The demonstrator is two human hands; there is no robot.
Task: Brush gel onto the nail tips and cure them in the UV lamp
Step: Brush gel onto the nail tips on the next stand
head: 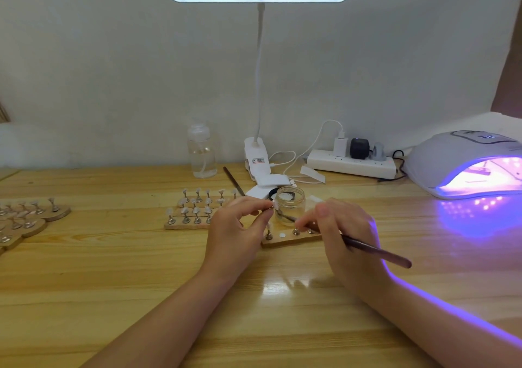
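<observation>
My left hand (pixel 236 227) pinches a small metal stand with a pale nail tip (pixel 274 205) on top, lifted beside the open glass gel jar (pixel 289 205). My right hand (pixel 343 230) grips a dark brush (pixel 375 251), whose front end points into the jar. Under both hands lies a wooden holder strip (pixel 291 239) with a few stands and one bare magnet spot. Two more strips of nail tips (pixel 195 209) sit just left of my left hand. The UV lamp (pixel 466 164) at far right glows purple, with something inside it.
Several wooden holders with tips (pixel 25 218) lie at the far left edge. A clear spray bottle (pixel 202 153), a clip-on desk lamp (pixel 258 158), a power strip (pixel 351 164) with cables and a second tool (pixel 234 181) stand along the wall.
</observation>
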